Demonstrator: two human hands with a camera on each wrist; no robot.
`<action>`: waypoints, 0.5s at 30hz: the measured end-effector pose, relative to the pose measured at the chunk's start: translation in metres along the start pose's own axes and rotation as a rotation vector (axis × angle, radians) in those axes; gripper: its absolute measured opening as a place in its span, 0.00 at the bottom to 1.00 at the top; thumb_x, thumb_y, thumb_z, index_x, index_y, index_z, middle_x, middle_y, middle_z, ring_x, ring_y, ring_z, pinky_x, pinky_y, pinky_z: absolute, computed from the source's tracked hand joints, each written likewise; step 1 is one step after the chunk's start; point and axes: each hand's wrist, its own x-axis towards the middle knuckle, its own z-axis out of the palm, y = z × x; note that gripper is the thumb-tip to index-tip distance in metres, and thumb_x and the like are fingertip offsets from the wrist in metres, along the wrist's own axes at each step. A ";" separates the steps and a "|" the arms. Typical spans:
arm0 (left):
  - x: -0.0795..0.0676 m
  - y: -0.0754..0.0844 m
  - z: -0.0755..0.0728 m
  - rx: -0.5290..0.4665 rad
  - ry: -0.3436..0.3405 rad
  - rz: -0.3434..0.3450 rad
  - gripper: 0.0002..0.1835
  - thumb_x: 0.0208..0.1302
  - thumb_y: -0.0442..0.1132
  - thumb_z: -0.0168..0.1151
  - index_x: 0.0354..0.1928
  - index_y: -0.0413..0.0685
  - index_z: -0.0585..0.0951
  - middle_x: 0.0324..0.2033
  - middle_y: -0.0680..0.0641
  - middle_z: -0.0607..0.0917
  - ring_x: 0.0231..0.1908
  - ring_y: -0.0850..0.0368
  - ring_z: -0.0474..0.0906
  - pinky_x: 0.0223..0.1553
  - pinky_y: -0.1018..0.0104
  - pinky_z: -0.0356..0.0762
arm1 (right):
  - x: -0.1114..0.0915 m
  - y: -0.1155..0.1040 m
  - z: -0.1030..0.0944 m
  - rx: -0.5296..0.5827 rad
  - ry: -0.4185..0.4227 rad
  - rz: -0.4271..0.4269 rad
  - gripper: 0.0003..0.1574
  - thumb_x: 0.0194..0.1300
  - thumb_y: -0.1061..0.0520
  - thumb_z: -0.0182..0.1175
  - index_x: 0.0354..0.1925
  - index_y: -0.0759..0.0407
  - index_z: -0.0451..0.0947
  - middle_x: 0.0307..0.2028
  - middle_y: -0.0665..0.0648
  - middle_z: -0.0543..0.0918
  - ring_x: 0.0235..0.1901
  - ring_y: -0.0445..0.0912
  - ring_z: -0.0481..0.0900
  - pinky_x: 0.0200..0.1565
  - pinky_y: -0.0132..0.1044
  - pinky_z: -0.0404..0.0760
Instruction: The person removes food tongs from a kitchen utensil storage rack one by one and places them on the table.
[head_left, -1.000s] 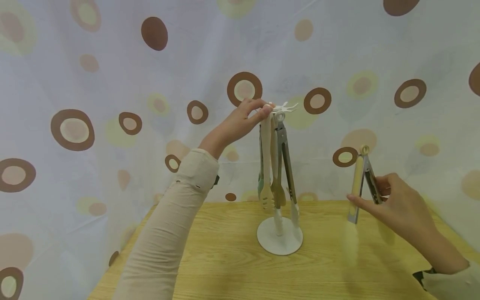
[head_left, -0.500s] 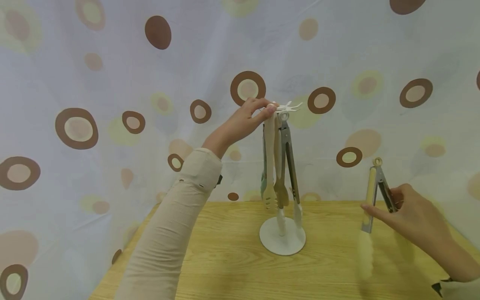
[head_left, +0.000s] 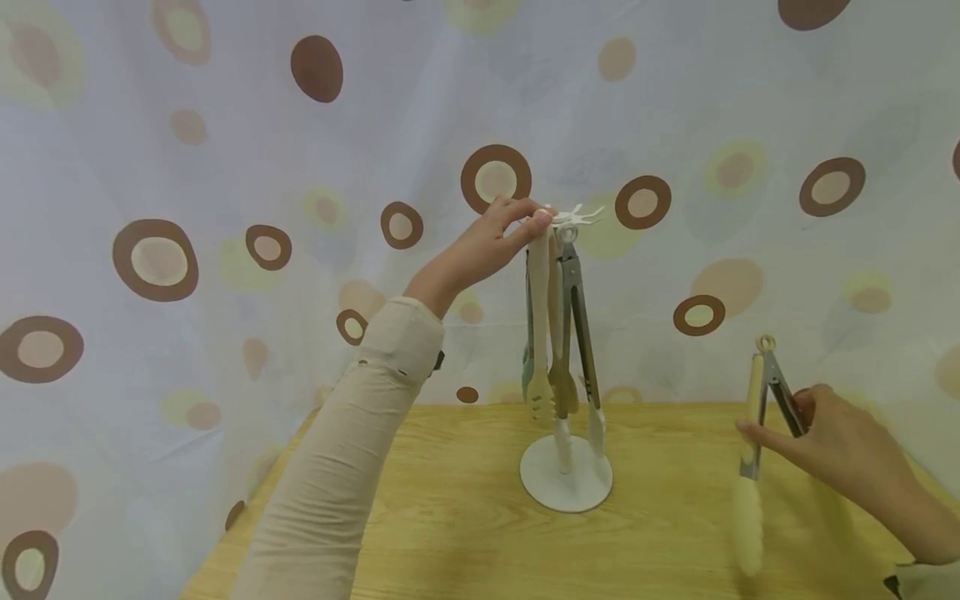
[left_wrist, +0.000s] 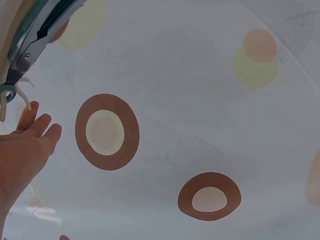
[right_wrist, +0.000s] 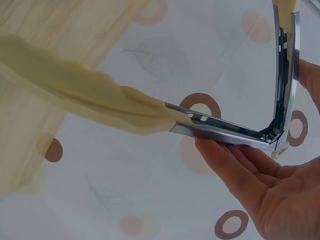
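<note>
A white utensil stand [head_left: 566, 495] holds several hanging kitchen tools. My left hand [head_left: 497, 230] pinches its top between thumb and fingers, above a pale slotted tool [head_left: 538, 333]; part of the grip is hidden. White-tipped metal tongs [head_left: 572, 279] hang just right of it by their ring. On the right, my right hand [head_left: 847, 446] holds yellow-tipped tongs [head_left: 748, 525], thumb on one arm and fingers on the other, arms spread apart. In the right wrist view the scalloped yellow tip [right_wrist: 100, 100] points left, away from the palm.
A wood-grain table [head_left: 465, 533] lies under everything. Behind it hangs a white curtain [head_left: 420, 100] with brown and yellow dots. A teal tool [head_left: 527, 371] and brown tools [head_left: 559, 375] also hang on the stand.
My right hand has moved right and down with the yellow tongs, whose yellow tip now shows clearly. My left hand has stayed on the stand's top; the view has shifted slightly.
</note>
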 end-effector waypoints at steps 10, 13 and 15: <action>0.000 -0.001 0.000 -0.003 0.001 0.006 0.22 0.75 0.57 0.41 0.62 0.58 0.72 0.63 0.49 0.62 0.63 0.54 0.60 0.63 0.51 0.59 | 0.003 0.014 0.003 -0.044 -0.009 -0.027 0.49 0.60 0.32 0.61 0.44 0.81 0.68 0.32 0.73 0.76 0.21 0.48 0.68 0.21 0.39 0.66; 0.001 -0.002 0.000 -0.011 0.000 0.006 0.22 0.75 0.57 0.41 0.62 0.58 0.72 0.63 0.49 0.62 0.63 0.54 0.60 0.63 0.51 0.59 | 0.002 0.016 0.005 -0.056 -0.003 -0.036 0.39 0.60 0.32 0.62 0.29 0.69 0.71 0.23 0.62 0.73 0.18 0.46 0.65 0.20 0.38 0.63; 0.001 -0.002 0.000 -0.015 0.002 0.007 0.22 0.75 0.57 0.41 0.62 0.58 0.72 0.63 0.49 0.62 0.63 0.54 0.60 0.63 0.51 0.59 | 0.001 0.018 0.008 -0.064 0.001 -0.034 0.36 0.59 0.31 0.61 0.22 0.61 0.66 0.19 0.53 0.66 0.17 0.45 0.61 0.19 0.37 0.60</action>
